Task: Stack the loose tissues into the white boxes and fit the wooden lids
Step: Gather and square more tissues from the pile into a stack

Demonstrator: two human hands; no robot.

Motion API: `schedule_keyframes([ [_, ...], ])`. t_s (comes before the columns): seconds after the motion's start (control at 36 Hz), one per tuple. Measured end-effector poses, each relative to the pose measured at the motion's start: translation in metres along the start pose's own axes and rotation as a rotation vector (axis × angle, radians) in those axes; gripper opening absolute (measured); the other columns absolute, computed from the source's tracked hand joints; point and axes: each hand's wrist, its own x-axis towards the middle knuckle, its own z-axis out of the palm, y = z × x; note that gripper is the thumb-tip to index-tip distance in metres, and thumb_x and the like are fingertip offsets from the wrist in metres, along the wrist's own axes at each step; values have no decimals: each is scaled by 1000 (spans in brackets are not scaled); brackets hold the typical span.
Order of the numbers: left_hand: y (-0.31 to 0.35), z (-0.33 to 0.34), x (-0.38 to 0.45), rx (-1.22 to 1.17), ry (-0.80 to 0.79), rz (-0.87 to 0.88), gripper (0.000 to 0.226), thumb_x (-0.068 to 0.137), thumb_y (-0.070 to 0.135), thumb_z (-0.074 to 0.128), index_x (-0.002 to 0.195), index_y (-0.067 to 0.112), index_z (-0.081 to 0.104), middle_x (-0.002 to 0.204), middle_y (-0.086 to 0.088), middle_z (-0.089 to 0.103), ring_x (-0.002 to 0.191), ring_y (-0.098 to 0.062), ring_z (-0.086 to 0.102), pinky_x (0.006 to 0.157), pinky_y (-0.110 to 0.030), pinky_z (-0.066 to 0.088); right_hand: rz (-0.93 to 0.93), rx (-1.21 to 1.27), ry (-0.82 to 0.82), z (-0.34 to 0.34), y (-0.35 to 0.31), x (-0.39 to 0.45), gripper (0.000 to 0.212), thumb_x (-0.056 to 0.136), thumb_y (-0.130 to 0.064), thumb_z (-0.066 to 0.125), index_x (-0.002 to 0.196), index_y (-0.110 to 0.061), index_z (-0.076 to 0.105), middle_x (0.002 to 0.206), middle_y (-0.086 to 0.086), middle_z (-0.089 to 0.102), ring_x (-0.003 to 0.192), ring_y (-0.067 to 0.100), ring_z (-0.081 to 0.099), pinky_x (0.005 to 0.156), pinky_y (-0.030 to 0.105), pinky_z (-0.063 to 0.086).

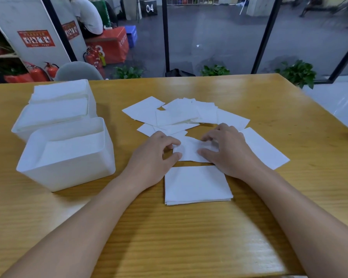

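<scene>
Left hand (159, 151) and right hand (227, 149) pinching 1 loose white paper tissue (191, 150) at table centre. Squared tissue pile (197, 184) nearer front edge. Scattered tissues (181, 115) remaining. Empty white plastic box (68, 155) near left edge; wooden lids unseen.

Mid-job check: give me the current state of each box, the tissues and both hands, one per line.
near white box: open, no lid, thin layer of tissues inside.
middle white box: open, nearly full of tissues.
far white box: open, tissues at the rim.
neat tissue stack: squared up on the table.
loose tissues: scattered, overlapping.
single tissue: pinched by both hands.
left hand: pinching its left edge.
right hand: gripping its right side.
</scene>
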Motion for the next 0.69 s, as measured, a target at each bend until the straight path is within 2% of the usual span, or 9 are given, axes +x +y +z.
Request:
schedule_keyframes([
  [0.11,-2,1,-1,-46,17,-4,48,98,47,77,144,47,61,117,25,51,99,1,55,82,-24,52,-48,41,58,5,-3,-3,5,100,-35,74,101,-30,72,111,-7,57,111,19,49,95,34,26],
  [0.19,-1,0,-1,-116,80,-11,63,98,47,78,155,47,50,127,26,45,108,-1,55,83,-16,46,-105,77,122,7,-4,-6,3,102,-29,73,99,-29,70,110,-10,58,109,15,46,97,33,25],
  [0.28,3,-3,0,-194,120,10,61,102,48,74,157,49,47,136,25,47,113,1,56,82,-17,45,-202,106,146,5,-5,-10,7,103,-27,72,99,-29,67,101,-15,61,103,10,48,101,35,31],
  [0.33,5,-5,-1,-204,107,27,45,104,50,70,147,50,58,128,29,57,102,6,58,81,-19,43,-249,127,154,4,-7,-12,9,104,-26,70,98,-29,64,95,-17,63,99,9,51,102,34,35],
  [0.42,8,-5,-4,-169,99,57,7,106,45,68,108,42,74,100,22,68,82,5,58,71,-15,38,-263,157,188,3,-9,-14,7,105,-26,69,102,-29,63,96,-17,66,97,4,53,101,30,38],
  [0.53,11,-5,-7,-183,172,86,18,108,32,69,90,36,71,93,20,68,83,-1,59,69,-11,39,-153,285,196,1,-6,-19,29,98,-33,78,124,-36,65,100,-20,68,94,4,60,79,15,44],
  [0.61,13,-10,-7,-216,214,106,19,109,32,66,92,38,70,85,14,67,79,-10,61,64,-14,40,-102,438,229,-5,-1,-22,19,97,-37,82,113,-41,71,97,-17,72,85,13,65,70,24,51],
  [0.67,13,-15,-7,-260,220,124,18,110,32,65,95,38,72,82,12,66,74,-14,59,63,-17,40,-106,553,247,-10,2,-23,6,100,-36,79,100,-30,76,89,-5,74,81,21,66,71,41,54],
  [0.69,13,-18,-8,-302,212,127,17,110,33,66,96,36,74,79,10,65,71,-13,57,63,-17,40,-110,623,255,-12,4,-24,15,102,-35,77,96,-21,75,86,5,73,81,33,66,70,49,53],
])
